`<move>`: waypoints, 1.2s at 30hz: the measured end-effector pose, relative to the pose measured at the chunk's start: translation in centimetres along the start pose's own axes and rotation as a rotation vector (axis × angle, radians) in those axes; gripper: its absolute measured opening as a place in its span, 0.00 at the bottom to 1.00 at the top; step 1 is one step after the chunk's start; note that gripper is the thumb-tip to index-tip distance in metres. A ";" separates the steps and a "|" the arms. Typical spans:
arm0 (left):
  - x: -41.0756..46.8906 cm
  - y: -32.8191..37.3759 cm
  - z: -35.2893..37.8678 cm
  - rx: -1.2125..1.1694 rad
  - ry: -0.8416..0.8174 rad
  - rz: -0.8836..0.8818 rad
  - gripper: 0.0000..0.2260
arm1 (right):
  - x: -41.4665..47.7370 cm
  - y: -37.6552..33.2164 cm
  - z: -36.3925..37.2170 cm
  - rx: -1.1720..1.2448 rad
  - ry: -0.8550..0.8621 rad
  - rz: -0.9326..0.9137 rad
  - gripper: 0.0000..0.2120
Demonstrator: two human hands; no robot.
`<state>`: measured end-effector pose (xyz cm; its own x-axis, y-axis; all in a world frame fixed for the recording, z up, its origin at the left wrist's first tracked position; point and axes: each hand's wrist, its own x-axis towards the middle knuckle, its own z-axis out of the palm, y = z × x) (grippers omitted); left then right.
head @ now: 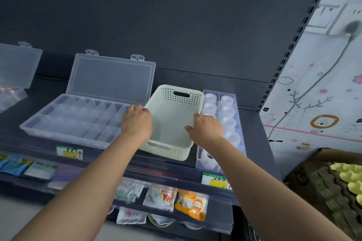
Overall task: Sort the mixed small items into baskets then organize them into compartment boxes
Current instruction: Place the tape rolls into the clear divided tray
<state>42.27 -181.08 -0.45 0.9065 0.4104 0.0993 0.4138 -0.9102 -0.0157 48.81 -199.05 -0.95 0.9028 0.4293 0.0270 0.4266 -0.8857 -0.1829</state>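
- Gripping a cream perforated plastic basket (168, 119) by its two long sides, one hand to each.
- My left hand (137, 121): fingers curled over the left rim, knuckles up, holding the wall.
- My right hand (207, 129): thumb lies inside the basket against the right wall. The fingers go over the outside and are hidden from me. The wall is pinched between them.
- The basket sits at the middle of the dark grey metal shelf (51, 86), its near end at the shelf's front lip. It has a handle slot in each short end. I cannot tell whether it rests flat or is raised a little.
- Just left of the basket is a clear plastic compartment box (78, 121), with its hinged lid standing open against the back panel. My left hand overlaps its right end.
- Far left, a second clear plastic box (17, 64) is partly out of view, lid also up.
- Just right of the basket, a clear narrow tray (238, 123) holds white cylindrical pieces in two rows. My right wrist crosses it.
- Green-and-yellow price labels (69, 151) are fixed on the shelf edge.
- Lower shelf: small packets in a row, one of them orange (193, 205).
- Right edge: a brown cardboard carton (305, 172).
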 end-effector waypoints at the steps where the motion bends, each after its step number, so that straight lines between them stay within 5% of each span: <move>1: 0.4 -0.2 0.1 -0.015 -0.010 -0.013 0.16 | 0.1 -0.4 0.1 -0.006 0.021 0.022 0.12; 11: 2.9 -2.8 0.9 -0.386 0.021 -0.085 0.09 | 1.0 -0.6 0.9 0.390 0.201 0.337 0.13; 18: 2.1 -3.4 -1.6 -0.819 0.090 -0.081 0.11 | 0.8 -0.2 -2.4 0.591 0.391 0.374 0.14; 25: -0.7 -5.5 -6.6 -1.000 0.305 -0.137 0.09 | -0.6 -3.2 -6.7 0.846 0.528 0.180 0.08; 36: -9.2 -16.3 -7.2 -1.018 0.498 -0.445 0.13 | -1.5 -14.4 -5.1 1.014 0.268 -0.139 0.08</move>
<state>26.61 -170.40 6.08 0.4783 0.8353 0.2711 0.2225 -0.4140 0.8827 41.60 -187.80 6.67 0.8849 0.3530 0.3040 0.3936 -0.2172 -0.8933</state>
